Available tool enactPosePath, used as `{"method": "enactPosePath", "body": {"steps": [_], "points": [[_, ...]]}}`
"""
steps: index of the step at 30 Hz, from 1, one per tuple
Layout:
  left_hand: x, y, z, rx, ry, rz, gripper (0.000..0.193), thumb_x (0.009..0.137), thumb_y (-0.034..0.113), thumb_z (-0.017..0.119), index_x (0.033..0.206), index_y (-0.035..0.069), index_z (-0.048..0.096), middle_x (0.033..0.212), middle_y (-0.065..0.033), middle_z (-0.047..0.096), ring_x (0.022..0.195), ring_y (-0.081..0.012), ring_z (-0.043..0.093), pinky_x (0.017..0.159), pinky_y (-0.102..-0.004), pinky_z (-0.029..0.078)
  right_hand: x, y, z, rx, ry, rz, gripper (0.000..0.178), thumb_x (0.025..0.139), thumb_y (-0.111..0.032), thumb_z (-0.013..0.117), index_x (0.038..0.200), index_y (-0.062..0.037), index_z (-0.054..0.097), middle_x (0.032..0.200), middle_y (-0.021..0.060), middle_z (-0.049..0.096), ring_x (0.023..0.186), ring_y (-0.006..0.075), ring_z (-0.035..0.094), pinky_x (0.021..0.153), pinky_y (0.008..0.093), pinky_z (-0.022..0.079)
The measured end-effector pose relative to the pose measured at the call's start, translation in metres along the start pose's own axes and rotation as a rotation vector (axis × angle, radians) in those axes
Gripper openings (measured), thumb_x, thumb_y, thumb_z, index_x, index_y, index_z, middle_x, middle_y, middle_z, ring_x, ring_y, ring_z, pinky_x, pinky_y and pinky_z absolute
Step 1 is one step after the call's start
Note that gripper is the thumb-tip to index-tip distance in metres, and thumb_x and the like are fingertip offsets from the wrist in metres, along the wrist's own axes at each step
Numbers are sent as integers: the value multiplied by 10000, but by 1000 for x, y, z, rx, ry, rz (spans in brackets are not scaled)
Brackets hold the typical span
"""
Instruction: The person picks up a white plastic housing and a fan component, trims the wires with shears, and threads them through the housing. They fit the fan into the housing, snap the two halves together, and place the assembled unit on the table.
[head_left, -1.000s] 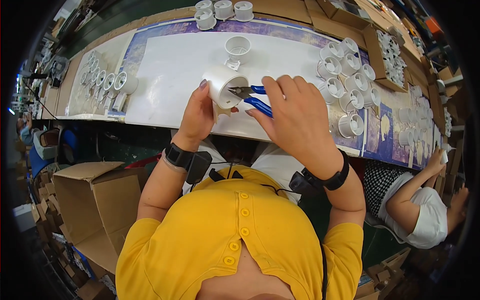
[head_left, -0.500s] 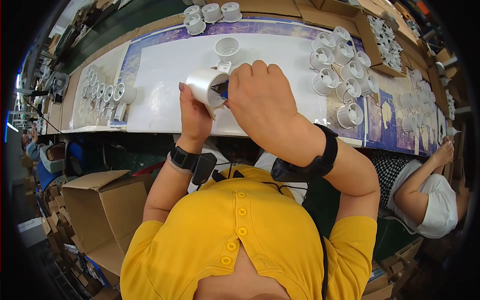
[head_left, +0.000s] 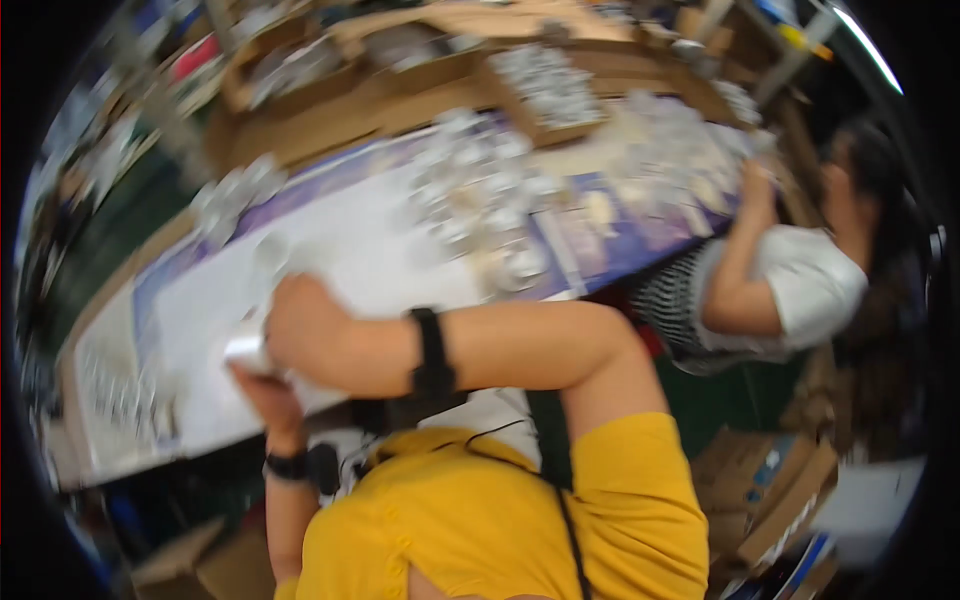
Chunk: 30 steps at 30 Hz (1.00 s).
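The picture is smeared by motion. My left hand (head_left: 272,400) is closed round a white cylindrical housing (head_left: 246,346) over the near edge of the white work surface. My right hand (head_left: 312,335) is a fist against the housing's right side. Its back hides the fingers and the dark-tipped, blue-handled pliers seen there half a second ago. Just beyond my hands stands another white round housing (head_left: 272,252), blurred.
Many white fan units (head_left: 470,185) crowd the table's right half, and others (head_left: 235,195) stand at the far edge. A row of small housings (head_left: 125,390) lies at left. A cardboard box (head_left: 550,100) holds white parts. A person (head_left: 780,280) sits at right.
The view has swung right, so the table and both hands appear farther left and the person at right shows more. My hands stay together at the housing; the pliers have gone from sight.
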<state>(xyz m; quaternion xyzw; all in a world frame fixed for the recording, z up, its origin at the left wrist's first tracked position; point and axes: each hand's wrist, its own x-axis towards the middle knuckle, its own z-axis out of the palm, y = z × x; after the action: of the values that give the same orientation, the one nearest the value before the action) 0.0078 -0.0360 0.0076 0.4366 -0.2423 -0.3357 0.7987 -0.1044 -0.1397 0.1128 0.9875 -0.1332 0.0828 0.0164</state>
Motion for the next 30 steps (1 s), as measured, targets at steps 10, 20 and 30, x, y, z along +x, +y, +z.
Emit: {"method": "enactPosePath", "body": {"steps": [10, 20, 30], "points": [[4, 9, 1, 160, 43, 32, 564, 1008, 420, 219, 1361, 19, 396, 1282, -109, 519, 1168, -207, 496, 980, -312, 359, -19, 14, -4, -35, 139, -133, 82, 699, -214, 638, 701, -155, 695, 747, 43, 660, 740, 237, 607, 595, 353, 403], [-5, 17, 44, 290, 211, 131, 497, 1001, 499, 248, 1106, 89, 508, 796, 38, 519, 571, -66, 374, 488, -206, 257, -37, 11, -22, -319, 266, -81, 212, 742, -263, 612, 799, -70, 679, 770, 62, 605, 761, 223, 514, 620, 343, 320], [11, 15, -1, 374, 225, 101, 460, 1002, 464, 280, 1057, 70, 510, 870, 5, 528, 703, -75, 451, 582, -225, 337, -10, 5, 2, -136, 292, -142, 156, 709, -242, 626, 725, -98, 684, 700, 55, 629, 694, 229, 569, 593, 361, 382]]}}
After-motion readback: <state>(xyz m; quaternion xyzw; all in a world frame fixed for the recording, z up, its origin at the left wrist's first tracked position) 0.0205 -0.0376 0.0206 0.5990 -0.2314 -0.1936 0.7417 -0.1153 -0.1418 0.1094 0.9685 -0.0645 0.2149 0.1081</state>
